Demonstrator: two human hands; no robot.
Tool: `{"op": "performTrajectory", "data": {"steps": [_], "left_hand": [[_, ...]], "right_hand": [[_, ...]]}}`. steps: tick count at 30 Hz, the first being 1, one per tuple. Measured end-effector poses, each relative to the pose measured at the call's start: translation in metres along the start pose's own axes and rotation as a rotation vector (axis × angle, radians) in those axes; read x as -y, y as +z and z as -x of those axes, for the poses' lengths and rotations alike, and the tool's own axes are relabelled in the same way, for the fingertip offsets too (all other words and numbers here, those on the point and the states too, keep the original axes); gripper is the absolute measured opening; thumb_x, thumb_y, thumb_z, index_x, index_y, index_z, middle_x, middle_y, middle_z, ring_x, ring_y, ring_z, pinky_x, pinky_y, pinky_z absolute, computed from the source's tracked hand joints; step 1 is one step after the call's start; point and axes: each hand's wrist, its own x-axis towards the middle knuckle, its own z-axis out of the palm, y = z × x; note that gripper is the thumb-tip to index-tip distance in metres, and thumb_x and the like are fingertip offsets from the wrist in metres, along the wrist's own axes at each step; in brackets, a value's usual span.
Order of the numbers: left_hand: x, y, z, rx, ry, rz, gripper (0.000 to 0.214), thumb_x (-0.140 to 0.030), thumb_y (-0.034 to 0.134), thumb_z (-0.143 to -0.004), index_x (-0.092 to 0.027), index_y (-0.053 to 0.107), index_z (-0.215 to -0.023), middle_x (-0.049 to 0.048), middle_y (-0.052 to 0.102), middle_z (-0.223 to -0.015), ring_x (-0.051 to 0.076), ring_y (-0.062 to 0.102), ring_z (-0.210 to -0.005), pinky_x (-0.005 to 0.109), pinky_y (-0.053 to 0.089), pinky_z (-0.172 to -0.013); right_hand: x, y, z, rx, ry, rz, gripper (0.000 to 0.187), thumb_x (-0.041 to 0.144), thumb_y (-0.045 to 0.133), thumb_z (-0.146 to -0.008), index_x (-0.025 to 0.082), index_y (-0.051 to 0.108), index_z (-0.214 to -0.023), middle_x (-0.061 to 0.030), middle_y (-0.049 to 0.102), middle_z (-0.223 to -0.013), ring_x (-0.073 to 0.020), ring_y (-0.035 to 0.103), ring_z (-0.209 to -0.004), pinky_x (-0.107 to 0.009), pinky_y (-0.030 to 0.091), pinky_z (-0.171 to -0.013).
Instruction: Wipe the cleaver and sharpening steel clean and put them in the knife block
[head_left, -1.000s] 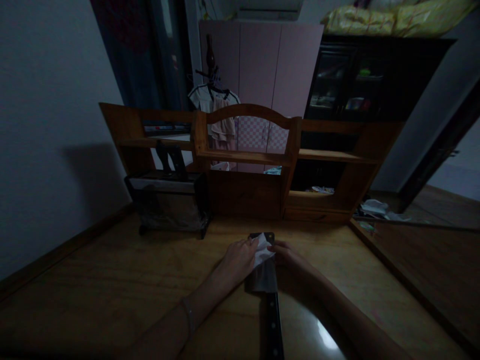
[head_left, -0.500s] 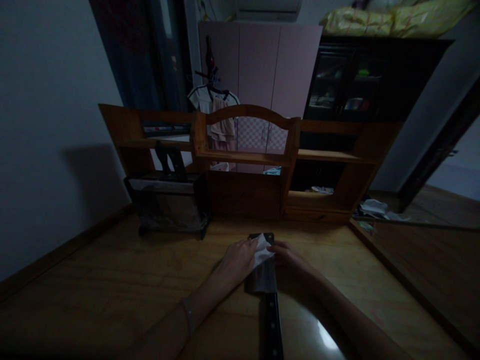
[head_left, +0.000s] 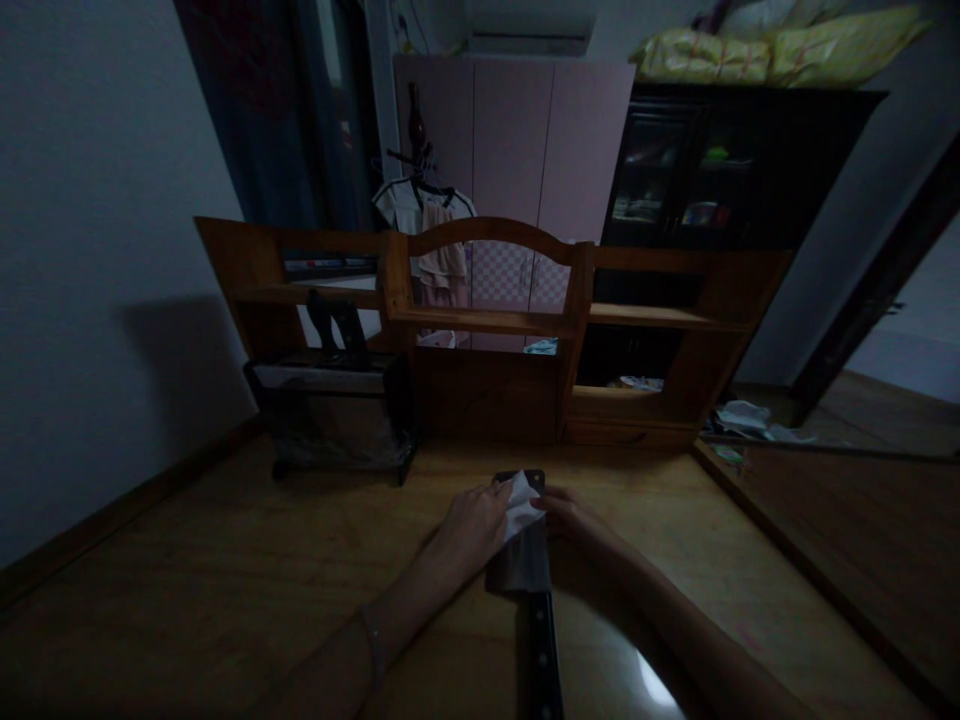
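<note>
A cleaver (head_left: 525, 562) lies flat on the wooden table (head_left: 300, 560), its black riveted handle pointing towards me and its wide blade pointing away. Across the far part of the blade is a crumpled white tissue (head_left: 520, 510). My left hand (head_left: 478, 520) grips the tissue's left side, fingers closed on it over the blade. From the right, my right hand (head_left: 568, 508) pinches the tissue's other side at the blade's edge. Part of the blade is hidden beneath the tissue and fingers.
A black knife rack (head_left: 330, 410) with dark-handled knives stands at the back left of the table. Along the back edge runs a wooden shelf unit (head_left: 487, 400). A raised wooden rim (head_left: 780, 540) borders the table on the right, and a wall (head_left: 97, 250) rises on the left.
The view has tilted slightly, so everything sits a little lower in the picture. Both hands remain on the tissue over the blade, almost unmoved.
</note>
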Motion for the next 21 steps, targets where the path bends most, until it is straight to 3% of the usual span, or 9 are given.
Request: {"op": "performTrajectory", "data": {"steps": [9,12,15,18,21], "left_hand": [[-0.007,-0.006,0.004,0.035,-0.020,-0.108,0.029,-0.021,0.043,-0.091,-0.017,0.054,-0.118,0.0106,0.071,-0.089,0.027,0.068,-0.079,0.034,0.049,-0.070],[-0.009,-0.006,0.004,-0.013,-0.065,-0.112,0.032,-0.027,0.041,-0.095,-0.017,0.052,-0.122,0.0099,0.071,-0.083,0.028,0.069,-0.075,0.035,0.049,-0.067],[-0.012,-0.005,0.002,-0.117,-0.101,-0.025,0.028,-0.030,0.035,-0.099,-0.019,0.057,-0.113,0.0085,0.071,-0.087,0.025,0.069,-0.079,0.033,0.050,-0.070],[-0.014,-0.001,0.000,-0.146,0.032,0.133,0.027,-0.029,0.035,-0.100,-0.021,0.058,-0.112,0.0062,0.070,-0.106,0.021,0.068,-0.095,0.029,0.050,-0.081],[-0.012,0.003,0.001,-0.058,0.190,0.216,0.028,-0.026,0.038,-0.100,-0.023,0.056,-0.121,0.0047,0.068,-0.117,0.018,0.066,-0.103,0.026,0.048,-0.088]], "right_hand": [[0.002,0.000,0.001,-0.047,0.026,0.018,0.027,0.032,0.071,-0.076,0.015,0.070,-0.096,-0.0083,0.070,-0.090,-0.0218,0.065,-0.076,-0.032,0.050,-0.069],[0.003,0.001,0.001,-0.039,0.023,0.012,0.024,0.031,0.070,-0.075,0.015,0.069,-0.093,-0.0070,0.069,-0.086,-0.0200,0.064,-0.073,-0.030,0.049,-0.066],[0.002,0.001,0.000,-0.009,0.013,-0.020,0.026,0.030,0.071,-0.074,0.017,0.068,-0.097,-0.0059,0.069,-0.086,-0.0197,0.064,-0.071,-0.030,0.048,-0.066],[-0.001,0.001,-0.001,-0.012,0.000,-0.050,0.026,0.029,0.072,-0.073,0.017,0.068,-0.096,-0.0060,0.070,-0.086,-0.0209,0.064,-0.074,-0.030,0.048,-0.068],[-0.007,0.001,-0.001,0.058,-0.022,-0.128,0.022,0.028,0.070,-0.073,0.017,0.068,-0.092,-0.0062,0.070,-0.086,-0.0224,0.064,-0.076,-0.032,0.049,-0.070]]}}
